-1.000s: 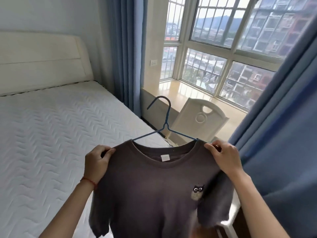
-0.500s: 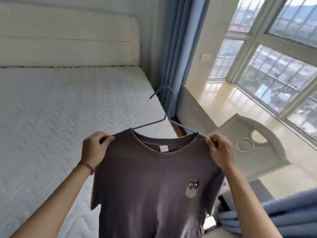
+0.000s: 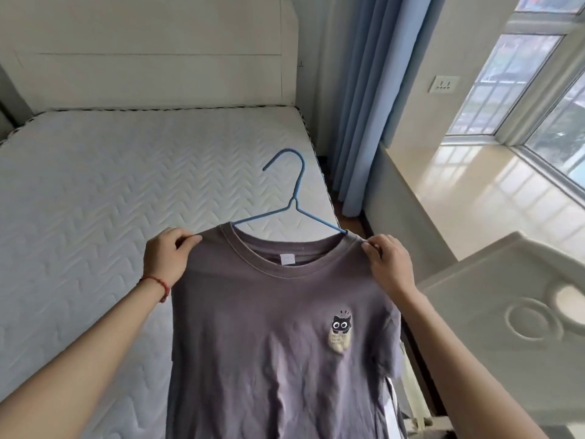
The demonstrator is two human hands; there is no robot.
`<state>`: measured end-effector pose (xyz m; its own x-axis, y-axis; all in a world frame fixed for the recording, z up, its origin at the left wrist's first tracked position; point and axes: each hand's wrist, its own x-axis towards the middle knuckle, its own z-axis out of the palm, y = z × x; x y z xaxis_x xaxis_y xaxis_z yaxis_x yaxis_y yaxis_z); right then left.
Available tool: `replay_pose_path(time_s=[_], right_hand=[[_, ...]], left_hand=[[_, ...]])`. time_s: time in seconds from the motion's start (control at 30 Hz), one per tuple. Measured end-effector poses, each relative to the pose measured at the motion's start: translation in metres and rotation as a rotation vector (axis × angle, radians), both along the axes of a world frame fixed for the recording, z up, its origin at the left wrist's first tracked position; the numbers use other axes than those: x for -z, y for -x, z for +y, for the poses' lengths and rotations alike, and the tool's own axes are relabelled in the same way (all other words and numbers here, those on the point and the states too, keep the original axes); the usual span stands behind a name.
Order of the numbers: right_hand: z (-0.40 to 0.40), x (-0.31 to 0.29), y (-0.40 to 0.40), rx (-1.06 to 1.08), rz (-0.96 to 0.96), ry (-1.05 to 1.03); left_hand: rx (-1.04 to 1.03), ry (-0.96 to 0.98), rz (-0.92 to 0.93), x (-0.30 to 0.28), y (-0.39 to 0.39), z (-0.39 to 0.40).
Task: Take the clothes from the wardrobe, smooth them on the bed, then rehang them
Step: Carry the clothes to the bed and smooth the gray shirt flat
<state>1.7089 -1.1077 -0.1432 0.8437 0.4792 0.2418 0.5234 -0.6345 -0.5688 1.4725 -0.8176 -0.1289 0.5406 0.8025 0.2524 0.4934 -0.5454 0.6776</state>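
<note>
A person's two bare arms reach forward from the bottom of the view, holding up a grey-purple T-shirt [image 3: 272,327] on a blue wire hanger [image 3: 292,198]. The left hand [image 3: 164,258] pinches the shirt's left shoulder seam, its fingers [image 3: 186,240] closed on the fabric and thumb on top. A thin red string bracelet [image 3: 156,285] circles that wrist. The right hand [image 3: 391,267] grips the opposite shoulder the same way, fingers curled shut over the cloth at the end of the hanger's arm.

The shirt hangs facing the viewer, front side out, with a round ribbed collar, a small white label inside the neck, and a small black cat print [image 3: 340,331] on the chest toward the right. The fabric shows soft wrinkles lower down. The hanger's hook rises above the collar, curving to the left.

The shirt is held in the air over the near right edge of the bed [image 3: 95,201], a bare white quilted mattress with a cream headboard [image 3: 152,52] behind. To the right are blue curtains [image 3: 364,90], a cream window ledge [image 3: 474,191], a window, and the top of a white chair back [image 3: 522,296] just beside the right forearm.
</note>
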Motion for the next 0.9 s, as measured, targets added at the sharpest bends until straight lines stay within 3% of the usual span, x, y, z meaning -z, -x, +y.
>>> replay_pose_path(time_s=[0.23,0.4,0.6,0.73,0.83,0.9], right_hand=[[0.049,0.135,-0.061,-0.059,0.055,0.206],[0.079,0.22,-0.083,-0.056,0.101,0.278],[0.01,0.305,-0.053,0.134,0.334,0.231],[-0.045,0.34,-0.034,0.224,0.344,0.386],[-0.06,0.35,-0.037,0.284,0.348,0.375],[-0.061,0.354,-0.041,0.382,0.437,0.247]], left_hand=[[-0.071,0.031,0.059,0.141,-0.059,0.046],[-0.158,-0.109,0.263,0.223,-0.085,0.062],[0.172,-0.037,0.465,0.323,-0.075,-0.007],[0.39,0.025,0.645,0.377,-0.058,-0.086],[0.438,0.007,0.792,0.409,-0.046,-0.112],[0.432,-0.022,0.823,0.422,-0.041,-0.116]])
